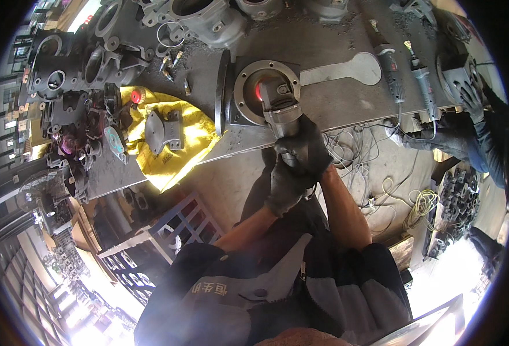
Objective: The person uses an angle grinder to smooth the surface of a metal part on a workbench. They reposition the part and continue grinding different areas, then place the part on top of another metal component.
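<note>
Both gloved hands, left hand [286,187] and right hand [307,147], clamp the angle grinder [280,104] for steadiness, its head inside the round flange casting [244,92] at the bench's [324,40] near edge.

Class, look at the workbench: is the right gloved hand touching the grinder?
Touching. The head view shows the right hand wrapped around the grinder body, glove fingers closed on it with no gap; the left hand grips just below.

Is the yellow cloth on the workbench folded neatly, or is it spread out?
Spread out, loosely: the yellow cloth lies crumpled over the workbench edge, with a dark metal casting resting on it.
</note>
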Tool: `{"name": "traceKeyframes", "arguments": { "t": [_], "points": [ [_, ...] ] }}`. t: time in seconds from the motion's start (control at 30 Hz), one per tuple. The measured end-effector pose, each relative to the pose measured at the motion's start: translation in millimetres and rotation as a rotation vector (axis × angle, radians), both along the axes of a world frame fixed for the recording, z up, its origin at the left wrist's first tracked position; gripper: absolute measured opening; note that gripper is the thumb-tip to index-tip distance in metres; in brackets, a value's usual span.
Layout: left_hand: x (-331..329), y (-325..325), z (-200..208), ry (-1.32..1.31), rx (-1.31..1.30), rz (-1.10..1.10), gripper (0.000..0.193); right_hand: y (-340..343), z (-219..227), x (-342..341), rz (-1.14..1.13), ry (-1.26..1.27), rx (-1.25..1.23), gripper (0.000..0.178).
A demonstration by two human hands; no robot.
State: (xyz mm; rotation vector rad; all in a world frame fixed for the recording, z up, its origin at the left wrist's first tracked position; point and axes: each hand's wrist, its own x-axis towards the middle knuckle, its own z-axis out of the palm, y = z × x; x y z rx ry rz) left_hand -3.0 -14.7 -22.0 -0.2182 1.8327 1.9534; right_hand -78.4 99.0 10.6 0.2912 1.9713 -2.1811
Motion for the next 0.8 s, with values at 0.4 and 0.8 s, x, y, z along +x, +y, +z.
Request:
{"name": "traceKeyframes", "arguments": {
  "t": [0.4, 0.8],
  "points": [
    [-1.5, -12.8, -10.5, 0.067, -0.098, -0.030, 0.086, -5.4, 1.8, 0.0, -0.010, -0.054, 0.087, 0.057],
    [-6.7, -12.7, 12.0, 0.004, 0.018, -0.050, 0.076, -11.1, -28.1, 9.5, -0.039, -0.004, -0.042, 0.064]
  ]
}}
